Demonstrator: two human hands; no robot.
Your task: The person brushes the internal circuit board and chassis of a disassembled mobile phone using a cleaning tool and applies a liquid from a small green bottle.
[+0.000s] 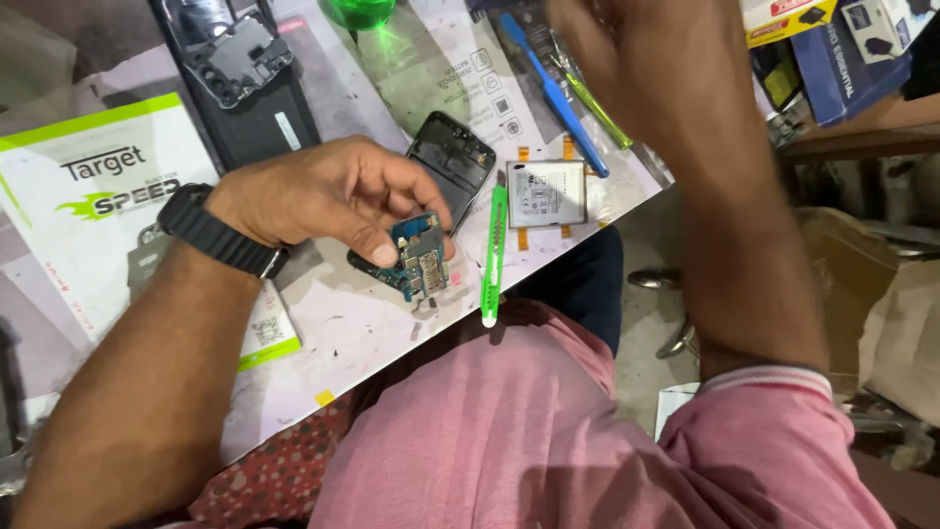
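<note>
Pinching a small blue circuit board (419,257) between thumb and fingertips, the left hand (323,196) has it just off the table (343,328) near the front edge, fingers curled in close around it w/ the thumb pressed on the near corner, prob so the metal-shielded side faces up toward the camera. A black watch (217,233) sits on that wrist. The right hand (627,49) is raised up at the top of the frame and blurred, so can't tell if it's open or gripping anything. Right beside the board is a green cutter knife (495,250), lying lengthwise w/ its tip at the table edge, easy reach for either hand imo. Behind the board a black phone frame (450,162) lies flat and looks empty, and next to it a white-grey battery (545,194) w/ orange tabs sits out on its own. Farther back there's a blue pry tool (553,93) and a thin green tool (592,108) side by side, plus another opened phone (240,59) top left w/ its insides exposed. A white and green printed sheet (88,196) is under the left forearm. Boxes (832,39) are stacked top right; can't see what's in them. Something green and see-through (360,10) at the top edge, too cropped to tell.
</note>
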